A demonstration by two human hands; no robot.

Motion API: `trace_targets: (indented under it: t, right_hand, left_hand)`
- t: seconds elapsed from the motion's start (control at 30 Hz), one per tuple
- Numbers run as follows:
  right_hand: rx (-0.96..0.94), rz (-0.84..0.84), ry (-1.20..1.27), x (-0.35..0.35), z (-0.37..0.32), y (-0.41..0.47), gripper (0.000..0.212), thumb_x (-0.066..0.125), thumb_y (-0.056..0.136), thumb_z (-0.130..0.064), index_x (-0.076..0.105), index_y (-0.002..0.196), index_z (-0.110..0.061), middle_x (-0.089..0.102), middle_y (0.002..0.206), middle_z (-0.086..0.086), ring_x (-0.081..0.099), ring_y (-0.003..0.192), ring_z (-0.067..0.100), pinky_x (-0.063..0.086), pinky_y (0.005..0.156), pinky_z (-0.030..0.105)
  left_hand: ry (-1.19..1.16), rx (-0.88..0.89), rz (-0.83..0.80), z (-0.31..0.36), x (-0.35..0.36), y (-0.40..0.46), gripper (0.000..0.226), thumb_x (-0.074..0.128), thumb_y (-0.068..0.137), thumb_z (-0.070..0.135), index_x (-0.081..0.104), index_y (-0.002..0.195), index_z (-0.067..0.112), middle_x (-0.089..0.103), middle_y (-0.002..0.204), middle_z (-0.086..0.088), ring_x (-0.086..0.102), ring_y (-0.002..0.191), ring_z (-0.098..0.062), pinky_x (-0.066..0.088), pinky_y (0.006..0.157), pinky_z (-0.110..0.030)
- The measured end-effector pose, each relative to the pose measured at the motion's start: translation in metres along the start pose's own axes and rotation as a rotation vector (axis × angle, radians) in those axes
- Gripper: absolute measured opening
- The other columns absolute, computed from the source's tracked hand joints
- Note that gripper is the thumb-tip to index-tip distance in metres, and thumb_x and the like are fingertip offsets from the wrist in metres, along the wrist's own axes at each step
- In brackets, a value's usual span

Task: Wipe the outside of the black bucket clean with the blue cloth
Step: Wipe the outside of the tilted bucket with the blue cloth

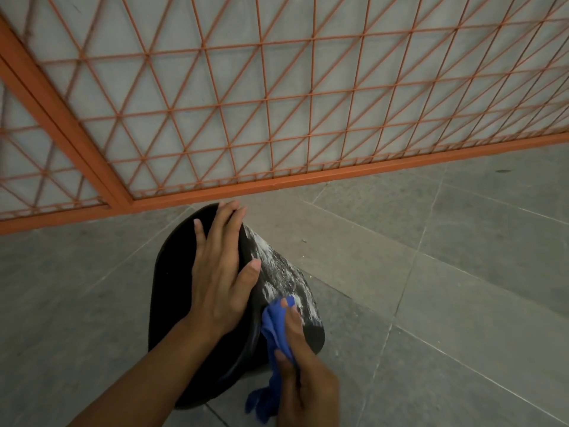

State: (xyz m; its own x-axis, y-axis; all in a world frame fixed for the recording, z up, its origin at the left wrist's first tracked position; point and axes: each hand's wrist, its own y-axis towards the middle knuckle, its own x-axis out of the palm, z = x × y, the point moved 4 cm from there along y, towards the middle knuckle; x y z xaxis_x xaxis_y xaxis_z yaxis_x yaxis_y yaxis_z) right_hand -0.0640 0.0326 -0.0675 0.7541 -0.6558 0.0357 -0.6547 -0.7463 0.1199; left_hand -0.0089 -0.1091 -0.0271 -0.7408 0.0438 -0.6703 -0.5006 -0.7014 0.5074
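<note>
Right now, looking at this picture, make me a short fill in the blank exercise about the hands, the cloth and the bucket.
1. The left hand rests flat on the ____ bucket.
2. The right hand grips a ____ cloth.
3. The cloth is pressed against the bucket just below its ____ smears.
4. Behind the bucket stands an ____ metal grille.

Missing words: black; blue; white; orange
</note>
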Motion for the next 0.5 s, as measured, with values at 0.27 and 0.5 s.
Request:
trace_targets:
  t: [0.27,0.5]
  right_hand:
    - [0.006,-0.302,-0.055,-0.002,-0.004,0.008,0.038,0.047,0.089,-0.046,0.033,0.107,-0.076,0.037,0.128,-0.046,0.026,0.121,-0.024,0.027,0.090,-0.005]
    - [-0.105,-0.157,-0.157,0.000,-0.007,0.023,0.051,0.047,0.088,-0.015,0.037,0.124,-0.051,0.045,0.134,-0.022,0.035,0.125,-0.010,0.030,0.095,-0.001]
  left_hand:
    - [-0.039,-0.016,0.003,-0.002,0.001,0.001,0.074,0.030,0.080,0.040,0.031,0.144,0.003,0.022,0.155,-0.008,0.013,0.146,-0.016,-0.004,0.119,-0.039]
    - [-0.104,-0.031,-0.025,-0.001,-0.001,0.006,0.068,0.035,0.078,0.042,0.040,0.138,0.011,0.027,0.151,0.001,0.017,0.145,-0.015,0.006,0.118,-0.055]
